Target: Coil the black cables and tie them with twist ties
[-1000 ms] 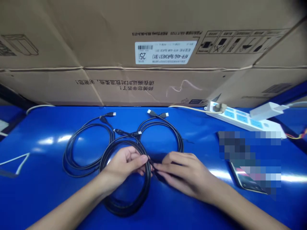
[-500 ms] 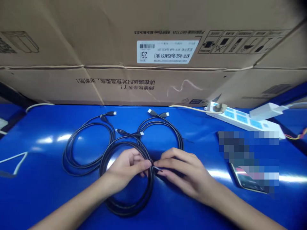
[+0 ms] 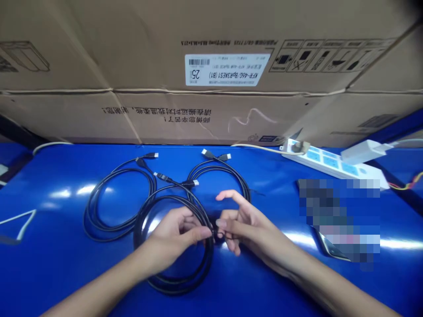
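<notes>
Three black cables lie coiled on the blue table (image 3: 66, 264). The nearest coil (image 3: 172, 281) sits under my hands. My left hand (image 3: 178, 231) pinches this coil at its right side between thumb and forefinger. My right hand (image 3: 244, 224) meets it there, thumb and a finger pinched on a small thin tie at the coil, with the index finger lifted and stretched out. A second coil (image 3: 109, 200) lies to the left and a third coil (image 3: 231, 176) behind my right hand. Their plug ends (image 3: 216, 155) point toward the box.
A big cardboard box (image 3: 211, 66) walls off the back of the table. A white power strip (image 3: 333, 165) with a plugged adapter lies at the right rear. A phone (image 3: 333, 251), partly blurred out, lies right of my right arm.
My right hand has risen a little and its index finger has lifted off the coil and stretched out. The left hand stays pinched on the coil's right side.
</notes>
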Demonstrator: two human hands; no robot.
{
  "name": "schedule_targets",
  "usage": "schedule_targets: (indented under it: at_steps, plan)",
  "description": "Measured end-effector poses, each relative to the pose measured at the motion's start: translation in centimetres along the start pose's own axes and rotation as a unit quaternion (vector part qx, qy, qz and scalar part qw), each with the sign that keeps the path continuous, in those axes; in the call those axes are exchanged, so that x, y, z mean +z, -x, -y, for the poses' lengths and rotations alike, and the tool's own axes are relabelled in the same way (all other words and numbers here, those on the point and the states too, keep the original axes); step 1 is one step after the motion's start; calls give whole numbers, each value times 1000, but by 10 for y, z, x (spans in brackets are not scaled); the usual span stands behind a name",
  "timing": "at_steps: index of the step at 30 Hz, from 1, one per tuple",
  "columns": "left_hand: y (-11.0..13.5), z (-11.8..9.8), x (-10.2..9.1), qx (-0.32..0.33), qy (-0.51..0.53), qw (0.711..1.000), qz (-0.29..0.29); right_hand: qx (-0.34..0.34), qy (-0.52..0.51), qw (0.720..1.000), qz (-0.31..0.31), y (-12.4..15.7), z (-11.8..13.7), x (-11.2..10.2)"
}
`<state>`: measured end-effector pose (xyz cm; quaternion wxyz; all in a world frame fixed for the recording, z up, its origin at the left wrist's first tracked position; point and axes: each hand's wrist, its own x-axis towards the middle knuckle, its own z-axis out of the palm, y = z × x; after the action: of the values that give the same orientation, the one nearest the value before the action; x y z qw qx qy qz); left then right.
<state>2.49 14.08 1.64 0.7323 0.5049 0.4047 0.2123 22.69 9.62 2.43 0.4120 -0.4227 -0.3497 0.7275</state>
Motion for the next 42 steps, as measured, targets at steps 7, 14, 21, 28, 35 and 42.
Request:
schedule_targets:
  at_steps: [7,14,21,28,35,42]
  plan:
    - [-7,-6,-10,21,-5,999,-26,-287,396,871,-44,5,1,-6]
    - [-5,-6,-8,19,-4,1000,-9,-384,541,746,-54,2,-4,-14]
    - [-5,-4,-7,20,-12,999,-22,-325,479,815,-34,1,0,-8]
    - [-3,-6,-3,10,-41,997,-62,-179,400,899,23,0,8,-8]
    - [-4,-6,-7,10,-40,999,-34,-400,568,719,-28,0,-4,-19]
    - [-2,-3,-6,2,-43,999,-26,-450,599,661,-24,2,2,-17]
